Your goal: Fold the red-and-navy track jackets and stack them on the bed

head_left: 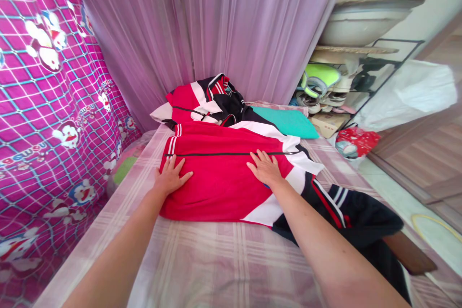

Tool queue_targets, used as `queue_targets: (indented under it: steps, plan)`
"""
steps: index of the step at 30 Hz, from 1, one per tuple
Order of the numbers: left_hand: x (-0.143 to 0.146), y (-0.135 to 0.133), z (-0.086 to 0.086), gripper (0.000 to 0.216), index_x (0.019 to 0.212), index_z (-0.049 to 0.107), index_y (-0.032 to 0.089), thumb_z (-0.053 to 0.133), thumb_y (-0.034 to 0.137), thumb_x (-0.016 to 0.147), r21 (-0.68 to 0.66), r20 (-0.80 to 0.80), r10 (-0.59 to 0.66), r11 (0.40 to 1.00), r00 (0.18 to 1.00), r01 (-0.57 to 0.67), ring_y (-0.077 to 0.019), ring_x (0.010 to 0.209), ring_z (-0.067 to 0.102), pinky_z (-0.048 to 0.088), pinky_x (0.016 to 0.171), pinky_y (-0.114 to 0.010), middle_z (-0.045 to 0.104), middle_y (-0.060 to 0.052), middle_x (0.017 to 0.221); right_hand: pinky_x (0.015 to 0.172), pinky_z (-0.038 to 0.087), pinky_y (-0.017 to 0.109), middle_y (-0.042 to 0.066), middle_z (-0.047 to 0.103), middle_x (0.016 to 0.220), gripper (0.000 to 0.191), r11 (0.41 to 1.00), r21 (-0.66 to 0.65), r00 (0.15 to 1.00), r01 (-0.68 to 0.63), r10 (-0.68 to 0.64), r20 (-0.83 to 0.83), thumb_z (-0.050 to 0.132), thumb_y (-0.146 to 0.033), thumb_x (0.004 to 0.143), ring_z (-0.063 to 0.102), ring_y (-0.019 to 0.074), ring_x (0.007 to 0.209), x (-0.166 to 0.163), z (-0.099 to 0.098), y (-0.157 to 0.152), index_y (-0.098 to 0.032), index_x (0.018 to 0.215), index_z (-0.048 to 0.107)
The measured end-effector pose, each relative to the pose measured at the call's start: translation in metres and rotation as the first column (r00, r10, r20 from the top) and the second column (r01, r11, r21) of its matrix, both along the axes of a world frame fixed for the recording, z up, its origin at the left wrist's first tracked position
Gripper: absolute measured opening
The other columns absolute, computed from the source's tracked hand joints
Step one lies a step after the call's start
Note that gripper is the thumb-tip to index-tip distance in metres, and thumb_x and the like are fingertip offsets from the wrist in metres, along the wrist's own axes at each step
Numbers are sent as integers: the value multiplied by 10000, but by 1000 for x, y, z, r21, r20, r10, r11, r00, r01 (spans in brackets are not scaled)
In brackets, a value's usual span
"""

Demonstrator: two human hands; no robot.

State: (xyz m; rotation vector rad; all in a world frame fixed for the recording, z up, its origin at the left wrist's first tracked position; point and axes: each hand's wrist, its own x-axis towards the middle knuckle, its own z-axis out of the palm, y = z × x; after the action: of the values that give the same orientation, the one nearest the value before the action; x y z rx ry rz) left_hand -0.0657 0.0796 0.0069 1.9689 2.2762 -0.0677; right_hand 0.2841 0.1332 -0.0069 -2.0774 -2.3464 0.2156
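Note:
A red, white and black zip-up jacket (216, 187) lies spread on its side on the checked cloth, its black zipper running left to right. My left hand (171, 175) rests flat with spread fingers near the striped hem at the jacket's left end. On the red front near the white panel, my right hand (265, 168) also lies flat, fingers apart, just below the zipper. One black sleeve (368, 211) with white cuff stripes stretches to the right, partly behind my right forearm. Beyond the jacket sits a crumpled garment (202, 101) in the same colours.
A folded teal cloth (288, 121) lies at the back of the checked cover (202, 260). Purple curtains (224, 24) hang behind, and a pink patterned cloth (54, 120) hangs at left. A shoe rack (390, 65) and a white bag (411, 94) stand right.

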Motion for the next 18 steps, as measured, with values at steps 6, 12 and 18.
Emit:
queue_targets:
  steps: [6, 12, 18]
  plan:
    - [8, 12, 15, 699, 1437, 539, 258, 393, 679, 897, 19, -98, -36, 999, 995, 38, -410, 1439, 361, 165, 1139, -726, 380, -161, 1591, 1201, 187, 523, 99, 239, 1658, 628, 993, 66, 994, 98, -101, 42, 222, -523, 1021, 191, 263, 1520, 28, -7, 1, -242, 1575, 314]
    - [65, 30, 10, 549, 1427, 548, 254, 315, 493, 990, 231, -63, -276, 931, 959, 283, -311, 1455, 365, 190, 1202, -588, 471, -99, 1546, 1203, 176, 531, 99, 235, 1659, 630, 994, 57, 995, 96, -97, 23, 219, -519, 1022, 182, 261, 1522, 22, -4, 0, -235, 1577, 308]
    - [58, 44, -11, 638, 1547, 361, 237, 299, 533, 986, 113, 13, -202, 973, 979, 199, -304, 1514, 247, 211, 1200, -580, 304, -96, 1636, 1204, 160, 536, 95, 223, 1663, 639, 994, 45, 995, 102, -102, -12, 209, -547, 1019, 162, 257, 1528, 25, -5, 0, -254, 1580, 298]
